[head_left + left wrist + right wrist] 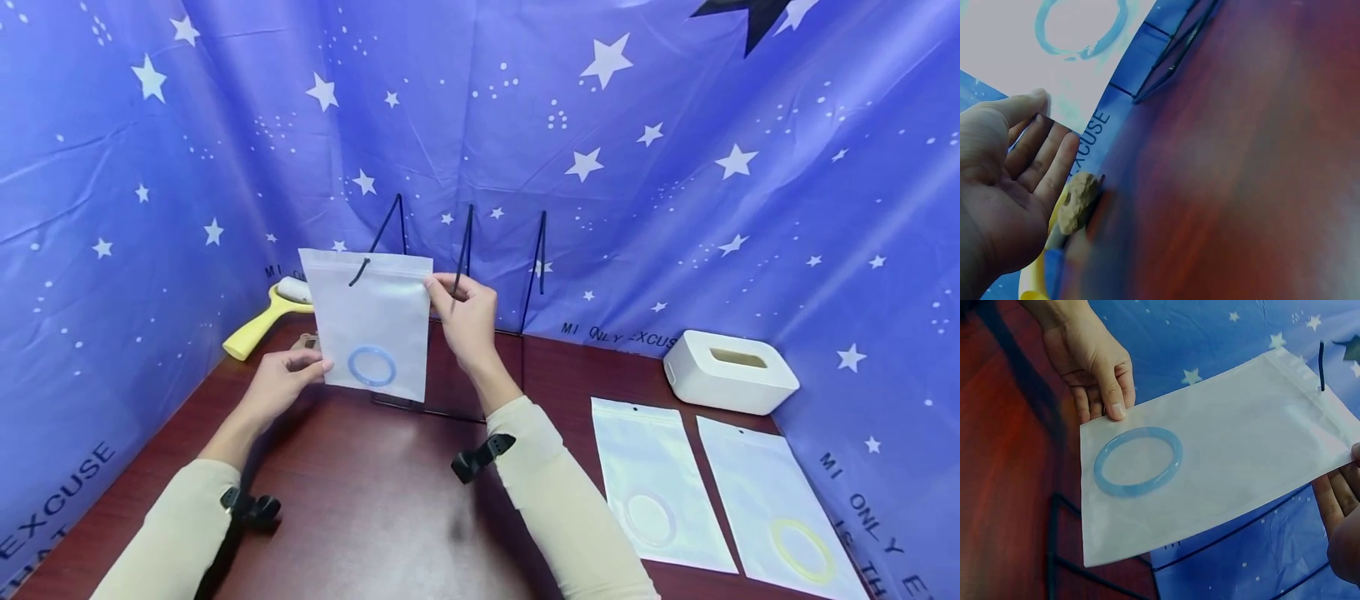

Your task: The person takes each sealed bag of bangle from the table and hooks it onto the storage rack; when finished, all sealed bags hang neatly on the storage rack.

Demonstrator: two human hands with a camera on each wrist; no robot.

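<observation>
A white zip pouch [375, 312] with a blue bangle [1175, 450] showing through it is held up in front of a black wire rack. The tip of one rack hook [360, 272] comes out at the front through the pouch's top hole. My left hand [277, 383] pinches the lower left corner between thumb and fingers, its other fingers extended behind the pouch in the left wrist view. At the upper right edge, just under the zip strip, my right hand [471, 325] pinches the pouch. Another rack hook [469, 233] passes in front of that hand.
Two more pouches lie flat at the right, one with a pale ring [628, 517], the other with a yellow ring [825, 567]. Behind them stands a white tissue box [731, 396]. A yellow-handled roller [258, 329] and a tan, rock-like lump [1079, 203] are at the left.
</observation>
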